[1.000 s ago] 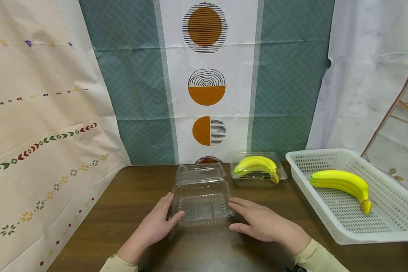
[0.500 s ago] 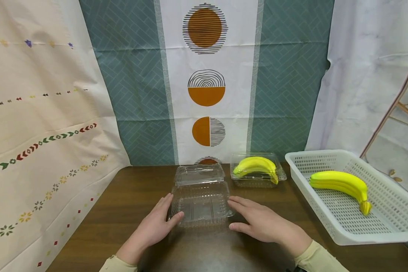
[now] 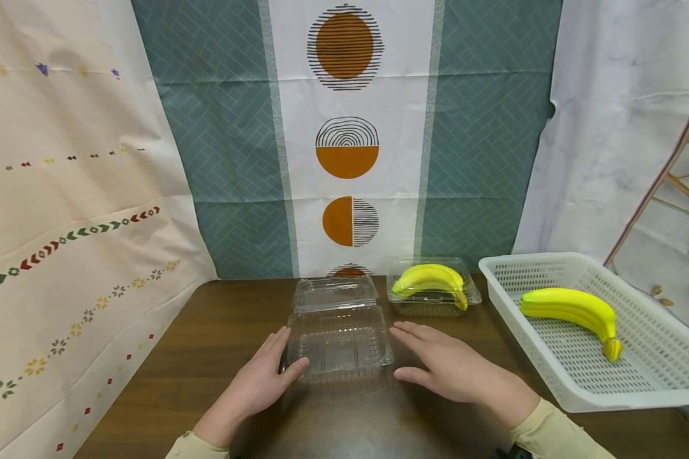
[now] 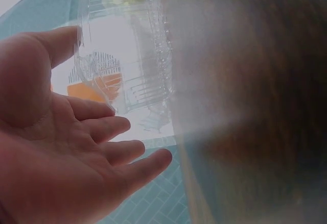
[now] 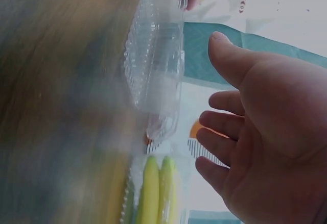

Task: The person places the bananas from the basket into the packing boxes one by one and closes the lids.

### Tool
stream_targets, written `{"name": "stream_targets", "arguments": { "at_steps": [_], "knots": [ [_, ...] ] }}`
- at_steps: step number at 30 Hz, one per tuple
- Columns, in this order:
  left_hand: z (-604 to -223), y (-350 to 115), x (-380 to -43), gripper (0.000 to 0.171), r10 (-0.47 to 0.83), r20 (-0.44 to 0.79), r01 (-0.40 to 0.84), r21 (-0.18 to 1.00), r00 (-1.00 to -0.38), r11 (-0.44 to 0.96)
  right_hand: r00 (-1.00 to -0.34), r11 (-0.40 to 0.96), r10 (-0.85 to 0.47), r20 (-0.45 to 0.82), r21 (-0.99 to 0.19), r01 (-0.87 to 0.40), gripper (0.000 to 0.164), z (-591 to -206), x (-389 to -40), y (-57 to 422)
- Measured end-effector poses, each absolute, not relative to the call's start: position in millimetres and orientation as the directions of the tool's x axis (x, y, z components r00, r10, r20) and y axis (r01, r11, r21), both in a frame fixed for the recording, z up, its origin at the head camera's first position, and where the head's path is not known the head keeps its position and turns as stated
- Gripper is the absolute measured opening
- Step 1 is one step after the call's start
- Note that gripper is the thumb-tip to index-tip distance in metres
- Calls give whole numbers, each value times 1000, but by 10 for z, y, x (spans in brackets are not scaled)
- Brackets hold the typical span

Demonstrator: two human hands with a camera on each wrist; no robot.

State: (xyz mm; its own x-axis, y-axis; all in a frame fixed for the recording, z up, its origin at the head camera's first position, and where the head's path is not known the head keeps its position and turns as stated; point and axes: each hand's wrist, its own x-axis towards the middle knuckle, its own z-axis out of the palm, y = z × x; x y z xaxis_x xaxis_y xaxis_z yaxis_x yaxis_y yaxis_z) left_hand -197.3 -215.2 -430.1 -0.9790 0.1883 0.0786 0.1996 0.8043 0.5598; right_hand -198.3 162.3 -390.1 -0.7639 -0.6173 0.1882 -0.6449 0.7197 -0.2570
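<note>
A clear plastic clamshell container [image 3: 340, 341] stands on the table with its lid [image 3: 334, 294] tipped back toward the wall, and no contents show inside. At its left side is my left hand [image 3: 259, 381], fingers extended and thumb near the front left corner; the left wrist view shows the thumb and fingers close to the container wall [image 4: 122, 55], though contact is hard to tell. My right hand [image 3: 456, 366] hovers off the right side, fingers straight, with a gap to the container. Nothing is held in the right palm [image 5: 265, 132] in the right wrist view.
Behind my right hand, a second clear container [image 3: 404, 306] is closed over yellow bananas [image 3: 430, 280]. To the right, a white perforated basket [image 3: 525, 357] holds another bunch of bananas [image 3: 571, 309]. Patterned cloths hang behind and left of the brown table [image 3: 166, 370].
My right hand has moved slightly to the right, away from the clear container's side. The left hand and both containers have stayed in place; the head view has shifted a little.
</note>
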Motion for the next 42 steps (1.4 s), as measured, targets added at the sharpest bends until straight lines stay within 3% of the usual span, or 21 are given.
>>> {"name": "stream_targets", "arguments": {
  "at_steps": [9,22,42],
  "knots": [
    [-4486,-2237,-2032,95,207,152,256,586,-967,769,-762,740,-616,201,-186,-647,76,-3794,-1957,1769],
    [-4316,-2162,-1961,88,183,62,186,570,-981,801,-740,741,-628,241,-108,-663,77,-3609,-1952,1960],
    [-4333,-2180,-1955,87,189,81,201,571,-979,796,-789,790,-559,253,-124,-600,81,-3371,-2038,2362]
  ]
}}
